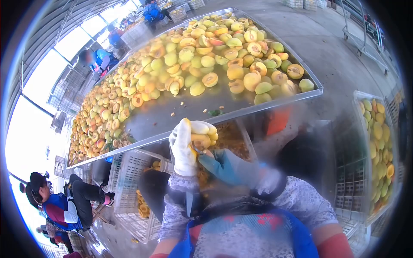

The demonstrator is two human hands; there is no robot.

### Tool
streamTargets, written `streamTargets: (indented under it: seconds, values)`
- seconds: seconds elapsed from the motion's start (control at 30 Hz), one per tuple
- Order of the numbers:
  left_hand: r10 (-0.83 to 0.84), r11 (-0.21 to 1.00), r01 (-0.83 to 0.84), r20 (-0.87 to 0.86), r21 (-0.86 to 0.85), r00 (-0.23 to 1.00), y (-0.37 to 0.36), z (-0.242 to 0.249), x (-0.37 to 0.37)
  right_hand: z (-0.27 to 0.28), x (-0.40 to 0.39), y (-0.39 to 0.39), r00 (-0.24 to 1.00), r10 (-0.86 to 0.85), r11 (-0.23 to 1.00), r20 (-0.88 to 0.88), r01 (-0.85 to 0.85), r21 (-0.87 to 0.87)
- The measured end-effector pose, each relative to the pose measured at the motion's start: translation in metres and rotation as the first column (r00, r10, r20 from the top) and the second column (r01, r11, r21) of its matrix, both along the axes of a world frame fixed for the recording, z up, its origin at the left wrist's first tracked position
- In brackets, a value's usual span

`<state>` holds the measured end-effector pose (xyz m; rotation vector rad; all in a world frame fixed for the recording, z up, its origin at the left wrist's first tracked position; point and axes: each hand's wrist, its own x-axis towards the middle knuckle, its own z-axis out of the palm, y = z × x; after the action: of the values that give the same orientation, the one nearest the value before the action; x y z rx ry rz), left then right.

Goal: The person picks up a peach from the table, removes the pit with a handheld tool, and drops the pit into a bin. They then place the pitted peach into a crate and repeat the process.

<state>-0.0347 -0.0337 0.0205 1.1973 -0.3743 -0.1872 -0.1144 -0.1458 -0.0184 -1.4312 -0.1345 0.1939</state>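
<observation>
My left hand [187,144], in a white glove with yellowed fingertips, is wrapped round a piece of yellow fruit [200,141] just off the near edge of the metal table. My right hand [223,167], in a blue-grey glove, meets it from the right. Its fingers are closed at the fruit's lower side, where a small dark tool seems to show; its shape is too blurred to tell. Beyond both hands, many halved yellow-green fruits [197,88] are heaped on the metal table [172,124], with a few loose pits near its edge.
A white crate [124,185] with fruit pieces stands low at the left. On the right is another crate [359,129] full of fruit. A seated person [58,206] is at the lower left, and others work beyond the table. A wheeled cart [365,49] stands at the upper right.
</observation>
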Motion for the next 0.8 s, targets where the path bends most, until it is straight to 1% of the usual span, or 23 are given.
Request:
streamTargets:
  seconds: [0.03,0.13,0.17,0.23,0.27,0.33,0.37,0.4,0.5,0.57,0.63,0.73,0.8]
  values:
    - [0.032,0.999,-0.033,-0.028,-0.043,0.999,-0.001,-0.001,-0.001,0.002,-0.001,0.0,0.999,0.013,1.0,-0.044,-0.012,0.016]
    - [-0.077,0.982,0.053,-0.127,-0.183,0.989,0.001,-0.007,0.004,0.011,-0.002,-0.007,0.957,0.135,0.99,-0.255,-0.119,0.075]
    - [-0.096,0.994,0.091,-0.091,-0.058,0.991,0.002,-0.006,0.004,0.005,-0.002,-0.005,0.989,0.068,0.998,-0.134,-0.067,0.014]
    - [-0.148,0.969,0.152,-0.031,0.194,0.988,0.007,0.005,0.006,-0.006,-0.003,-0.001,0.991,-0.05,0.994,0.122,0.061,-0.087]
    - [-0.282,0.916,0.256,0.043,0.308,0.958,0.015,0.002,0.017,-0.009,-0.003,-0.002,0.998,0.001,0.997,0.065,0.004,-0.083]
    - [-0.194,0.971,0.197,-0.041,0.136,0.98,0.009,0.001,0.006,-0.001,-0.003,-0.007,0.994,0.1,0.993,-0.044,-0.103,-0.063]
    - [-0.155,0.986,0.16,-0.086,0.049,0.984,0.005,-0.001,-0.001,-0.003,-0.005,-0.005,0.985,0.145,0.989,-0.095,-0.145,0.011]
    - [-0.195,0.975,0.172,-0.175,-0.14,0.965,0.002,-0.004,-0.006,-0.008,-0.007,-0.002,0.971,0.193,0.98,-0.142,-0.182,0.085]
    - [-0.184,0.956,0.114,-0.251,-0.271,0.95,-0.005,-0.012,-0.002,-0.014,-0.006,-0.005,0.927,0.281,0.948,-0.248,-0.228,0.224]
    - [-0.209,0.945,0.132,-0.243,-0.298,0.947,-0.003,-0.018,0.002,-0.02,-0.001,-0.005,0.955,0.236,0.962,-0.181,-0.204,0.18]
    - [-0.203,0.941,0.117,-0.255,-0.316,0.945,-0.003,-0.019,0.006,-0.026,0.006,0.003,0.992,0.124,0.991,0.031,-0.125,0.041]
    - [-0.227,0.932,0.116,-0.302,-0.343,0.926,-0.002,-0.021,0.01,-0.014,0.005,-0.006,0.991,0.134,0.981,-0.011,-0.135,-0.141]
    - [-0.212,0.923,0.07,-0.348,-0.378,0.913,0.0,-0.019,0.013,-0.004,0.003,-0.012,0.992,0.124,0.947,0.034,-0.107,-0.303]
